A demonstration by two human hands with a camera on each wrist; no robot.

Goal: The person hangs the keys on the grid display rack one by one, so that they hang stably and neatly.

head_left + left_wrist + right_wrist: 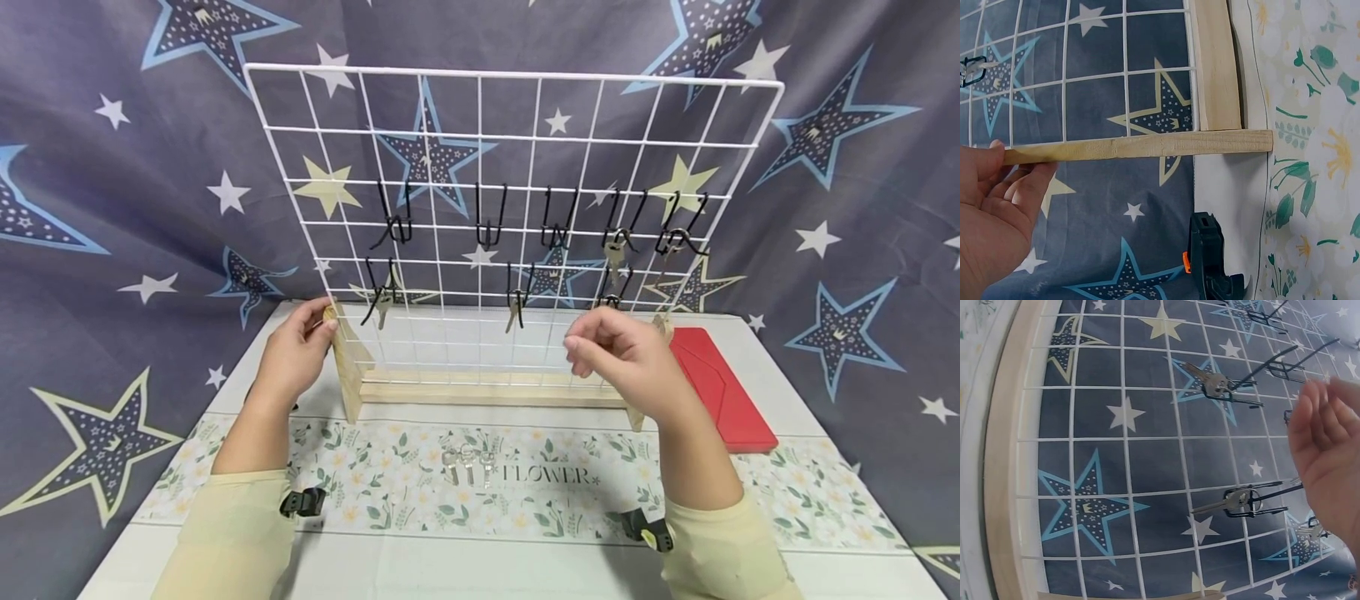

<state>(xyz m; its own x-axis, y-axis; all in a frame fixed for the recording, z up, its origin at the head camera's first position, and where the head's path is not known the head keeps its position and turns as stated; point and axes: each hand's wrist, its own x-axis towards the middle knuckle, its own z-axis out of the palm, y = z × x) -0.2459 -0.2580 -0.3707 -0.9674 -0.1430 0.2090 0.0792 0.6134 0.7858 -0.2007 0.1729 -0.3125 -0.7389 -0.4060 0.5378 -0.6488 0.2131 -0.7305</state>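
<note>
Keys [514,317] hung from black hooks [489,229] on a white wire rack [534,138], which stood in a wooden stand [495,392] on the worktop [420,567]. From the rack's centre, hung keys showed at about 8, 6 and 3 o'clock, while the hook just beside the centre, towards 9 o'clock, showed none. Three loose keys [469,473] lay side by side on a flowered cloth [360,500] at 6 o'clock, nearer the person than the stand.

The left hand [292,354], at 8 o'clock, pinched the top of the stand's side piece between thumb and fingers. The right hand [632,358] was raised at 5 o'clock before the lower wires, its fingers loosely bent and no key visible in them; whether it touched a wire was unclear. A red case [727,392] lay beyond it at 4 o'clock.

The step in hand seemed to be hanging keys, partly done, with the left hand probably steadying the stand. The next move would likely call for the right hand to drop towards 7 o'clock, pinch one loose key, and bring its ring over a bare hook.
</note>
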